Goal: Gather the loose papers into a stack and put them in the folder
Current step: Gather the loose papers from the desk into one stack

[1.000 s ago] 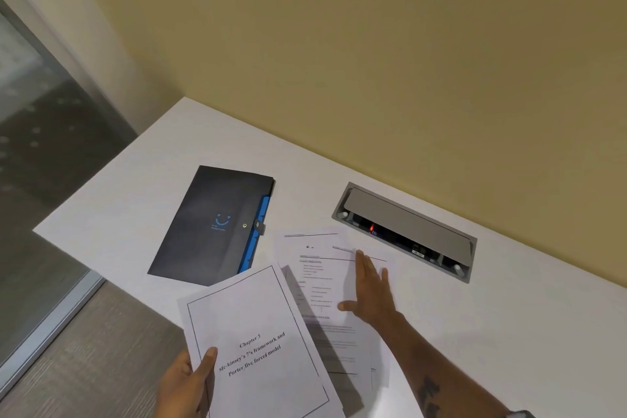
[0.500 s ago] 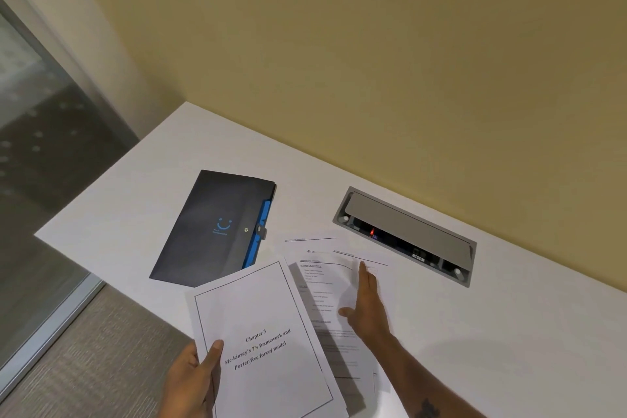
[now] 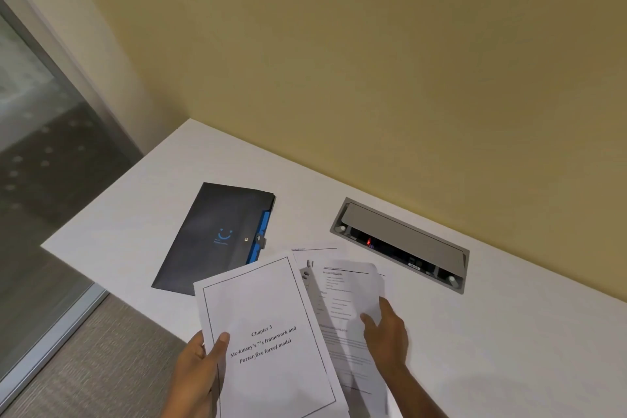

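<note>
My left hand (image 3: 200, 370) grips a white sheet titled "Chapter 3" (image 3: 264, 332) at its lower left edge, held above the desk front. To its right, my right hand (image 3: 386, 336) pinches a printed text sheet (image 3: 342, 302) by its right edge; the top of that sheet curls up off the desk. Another sheet (image 3: 314, 253) lies flat beneath it, mostly covered. The dark folder (image 3: 217, 234) with a blue smiley logo and blue side tabs lies closed on the white desk (image 3: 152, 197), just left of the papers.
A grey recessed power box (image 3: 400, 244) with its lid up sits in the desk near the yellow wall. The desk's left edge drops to grey floor beside a glass partition (image 3: 34, 153).
My right hand slid back from flat on the text sheet to its right edge and took hold of it, lifting its top. The left hand's sheet stayed nearly still.
</note>
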